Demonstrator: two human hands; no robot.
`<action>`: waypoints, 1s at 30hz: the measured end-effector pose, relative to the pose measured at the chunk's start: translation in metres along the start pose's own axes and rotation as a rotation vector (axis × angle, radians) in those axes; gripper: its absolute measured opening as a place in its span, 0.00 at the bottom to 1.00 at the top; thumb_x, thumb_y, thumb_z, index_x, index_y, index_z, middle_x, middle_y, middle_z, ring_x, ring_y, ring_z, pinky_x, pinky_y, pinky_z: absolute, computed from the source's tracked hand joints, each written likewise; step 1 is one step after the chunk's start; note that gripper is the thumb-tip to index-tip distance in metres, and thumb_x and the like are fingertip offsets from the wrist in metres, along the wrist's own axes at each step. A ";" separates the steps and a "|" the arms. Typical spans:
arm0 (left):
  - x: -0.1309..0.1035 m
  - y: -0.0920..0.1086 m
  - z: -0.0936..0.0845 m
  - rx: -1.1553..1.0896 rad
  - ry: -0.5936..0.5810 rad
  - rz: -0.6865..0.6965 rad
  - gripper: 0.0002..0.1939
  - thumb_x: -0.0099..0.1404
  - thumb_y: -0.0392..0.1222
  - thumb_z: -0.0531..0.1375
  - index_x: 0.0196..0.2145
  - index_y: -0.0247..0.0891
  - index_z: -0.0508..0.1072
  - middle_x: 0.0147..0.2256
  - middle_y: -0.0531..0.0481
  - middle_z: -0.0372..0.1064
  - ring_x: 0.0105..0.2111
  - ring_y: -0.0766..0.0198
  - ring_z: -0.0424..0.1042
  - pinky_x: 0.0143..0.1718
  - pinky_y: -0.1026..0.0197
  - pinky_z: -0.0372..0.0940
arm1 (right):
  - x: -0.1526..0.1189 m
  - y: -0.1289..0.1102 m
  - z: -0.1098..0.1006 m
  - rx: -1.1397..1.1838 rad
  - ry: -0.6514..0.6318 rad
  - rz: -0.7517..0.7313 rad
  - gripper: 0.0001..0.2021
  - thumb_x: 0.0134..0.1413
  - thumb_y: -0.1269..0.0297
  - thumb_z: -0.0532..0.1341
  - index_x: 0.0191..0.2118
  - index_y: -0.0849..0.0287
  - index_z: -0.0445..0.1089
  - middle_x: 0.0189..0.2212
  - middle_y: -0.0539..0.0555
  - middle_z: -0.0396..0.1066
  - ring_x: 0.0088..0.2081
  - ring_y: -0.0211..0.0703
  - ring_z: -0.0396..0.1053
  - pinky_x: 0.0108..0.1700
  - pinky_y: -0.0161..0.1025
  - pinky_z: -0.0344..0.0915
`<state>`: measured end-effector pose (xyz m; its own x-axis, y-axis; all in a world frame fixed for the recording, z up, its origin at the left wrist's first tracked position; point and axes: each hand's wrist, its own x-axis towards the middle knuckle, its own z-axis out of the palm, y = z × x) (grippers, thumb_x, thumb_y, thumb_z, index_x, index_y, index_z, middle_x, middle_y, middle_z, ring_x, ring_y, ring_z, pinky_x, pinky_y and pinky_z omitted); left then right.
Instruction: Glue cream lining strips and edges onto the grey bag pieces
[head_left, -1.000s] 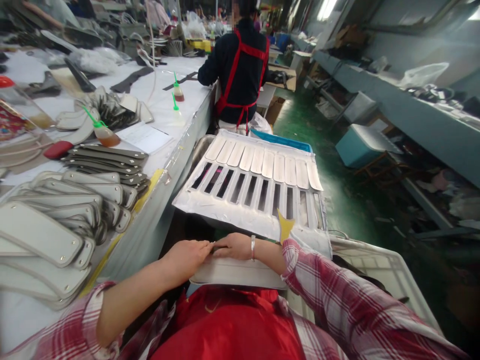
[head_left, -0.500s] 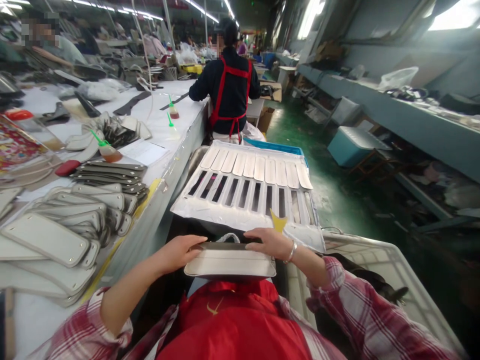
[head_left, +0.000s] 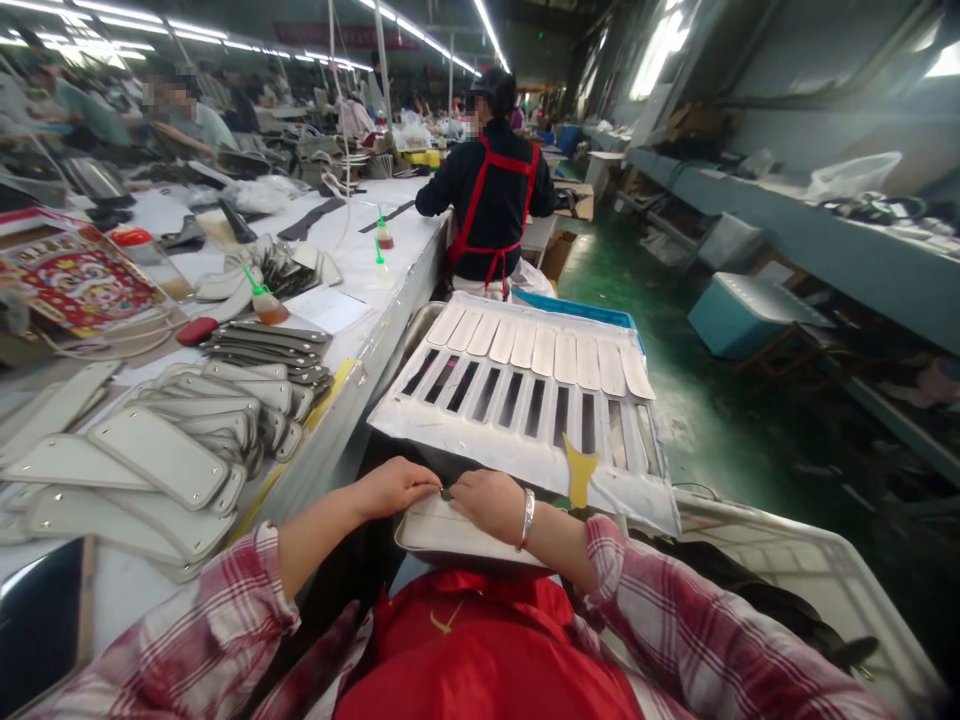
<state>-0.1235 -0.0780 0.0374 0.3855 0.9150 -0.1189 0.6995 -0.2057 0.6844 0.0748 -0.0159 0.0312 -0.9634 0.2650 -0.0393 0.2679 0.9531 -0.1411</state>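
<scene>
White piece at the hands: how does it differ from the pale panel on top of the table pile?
The white piece has the left hand and right hand at its upper edge; the pale panel has no hand on it.
The pale panel shows two metal studs at one end; on the white piece, partly covered, I can make out none.
Both are pale with rounded corners.

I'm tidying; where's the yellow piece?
The yellow piece is right of centre in the head view, at the near edge of the white rack, beyond the right forearm.
</scene>
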 end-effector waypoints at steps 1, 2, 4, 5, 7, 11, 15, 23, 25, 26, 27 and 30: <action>0.000 0.000 0.001 -0.005 0.011 -0.004 0.14 0.64 0.42 0.51 0.40 0.38 0.75 0.37 0.51 0.75 0.36 0.66 0.71 0.37 0.68 0.60 | 0.001 -0.002 -0.001 -0.033 -0.014 -0.001 0.15 0.61 0.63 0.47 0.35 0.63 0.69 0.31 0.57 0.70 0.35 0.42 0.67 0.36 0.38 0.61; -0.001 -0.001 0.002 -0.013 0.027 -0.014 0.14 0.64 0.43 0.51 0.39 0.38 0.75 0.36 0.52 0.75 0.35 0.66 0.71 0.37 0.68 0.60 | 0.002 -0.005 -0.003 -0.061 -0.033 -0.007 0.14 0.61 0.65 0.48 0.34 0.64 0.69 0.31 0.58 0.70 0.34 0.43 0.67 0.35 0.38 0.61; -0.002 -0.002 0.005 -0.034 0.067 -0.035 0.14 0.64 0.44 0.51 0.38 0.37 0.75 0.35 0.52 0.75 0.34 0.66 0.71 0.35 0.69 0.60 | 0.005 -0.010 -0.007 -0.096 -0.067 -0.009 0.14 0.60 0.66 0.48 0.33 0.64 0.69 0.30 0.58 0.70 0.34 0.44 0.67 0.33 0.38 0.61; -0.002 -0.002 0.006 -0.046 0.088 -0.049 0.14 0.64 0.44 0.51 0.37 0.37 0.75 0.34 0.52 0.74 0.34 0.65 0.70 0.35 0.68 0.60 | 0.008 -0.012 -0.009 -0.103 -0.080 0.001 0.15 0.60 0.65 0.48 0.32 0.64 0.69 0.29 0.59 0.70 0.33 0.44 0.67 0.32 0.38 0.61; -0.002 -0.003 0.009 -0.067 0.121 -0.078 0.15 0.64 0.45 0.51 0.37 0.37 0.75 0.33 0.52 0.74 0.33 0.65 0.70 0.34 0.68 0.59 | 0.015 -0.016 -0.012 -0.106 -0.102 0.032 0.17 0.61 0.64 0.47 0.31 0.64 0.70 0.28 0.59 0.71 0.33 0.45 0.68 0.31 0.37 0.61; 0.001 -0.006 0.013 -0.100 0.148 -0.109 0.15 0.64 0.43 0.50 0.34 0.37 0.76 0.31 0.52 0.74 0.31 0.64 0.69 0.32 0.67 0.58 | 0.028 -0.023 -0.014 -0.115 -0.189 0.095 0.13 0.57 0.68 0.50 0.31 0.64 0.72 0.30 0.59 0.72 0.34 0.46 0.69 0.30 0.38 0.62; -0.002 -0.011 0.014 -0.155 0.142 -0.115 0.14 0.63 0.42 0.51 0.35 0.36 0.75 0.32 0.51 0.74 0.33 0.63 0.70 0.33 0.67 0.59 | 0.036 -0.029 -0.013 -0.129 -0.220 0.153 0.11 0.53 0.71 0.53 0.35 0.66 0.72 0.31 0.60 0.72 0.33 0.47 0.69 0.30 0.39 0.64; -0.015 -0.014 0.022 -0.414 0.110 -0.145 0.32 0.52 0.35 0.60 0.55 0.39 0.58 0.46 0.46 0.68 0.44 0.58 0.67 0.46 0.59 0.59 | 0.038 -0.030 -0.014 -0.148 -0.236 0.147 0.12 0.54 0.71 0.53 0.41 0.67 0.70 0.34 0.60 0.72 0.35 0.49 0.69 0.30 0.40 0.65; -0.015 -0.013 0.024 -0.421 0.099 -0.150 0.34 0.52 0.34 0.59 0.56 0.39 0.55 0.46 0.45 0.68 0.43 0.57 0.67 0.45 0.57 0.60 | 0.038 -0.029 -0.015 -0.140 -0.243 0.152 0.12 0.54 0.72 0.52 0.41 0.66 0.69 0.35 0.61 0.72 0.37 0.49 0.69 0.31 0.39 0.64; -0.014 -0.013 0.024 -0.417 0.095 -0.151 0.34 0.52 0.34 0.59 0.57 0.39 0.54 0.45 0.45 0.68 0.43 0.57 0.67 0.45 0.57 0.60 | 0.038 -0.027 -0.015 -0.130 -0.243 0.164 0.12 0.54 0.71 0.52 0.41 0.66 0.70 0.35 0.61 0.72 0.38 0.49 0.69 0.31 0.39 0.64; -0.014 -0.013 0.025 -0.410 0.093 -0.155 0.35 0.52 0.34 0.60 0.57 0.40 0.54 0.45 0.45 0.68 0.43 0.57 0.67 0.45 0.57 0.60 | 0.039 -0.025 -0.016 -0.120 -0.244 0.183 0.12 0.55 0.71 0.51 0.40 0.66 0.70 0.34 0.62 0.72 0.37 0.49 0.69 0.31 0.39 0.63; -0.015 -0.015 0.025 -0.417 0.091 -0.161 0.35 0.52 0.35 0.60 0.57 0.40 0.53 0.45 0.45 0.69 0.42 0.57 0.68 0.44 0.56 0.60 | 0.039 -0.011 -0.023 -0.062 -0.249 0.205 0.12 0.56 0.68 0.51 0.35 0.64 0.71 0.32 0.59 0.73 0.34 0.45 0.70 0.33 0.37 0.62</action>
<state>-0.1249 -0.0970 0.0107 0.2242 0.9544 -0.1972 0.4368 0.0825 0.8958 0.0340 -0.0130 0.0538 -0.8578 0.4155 -0.3025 0.4482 0.8928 -0.0448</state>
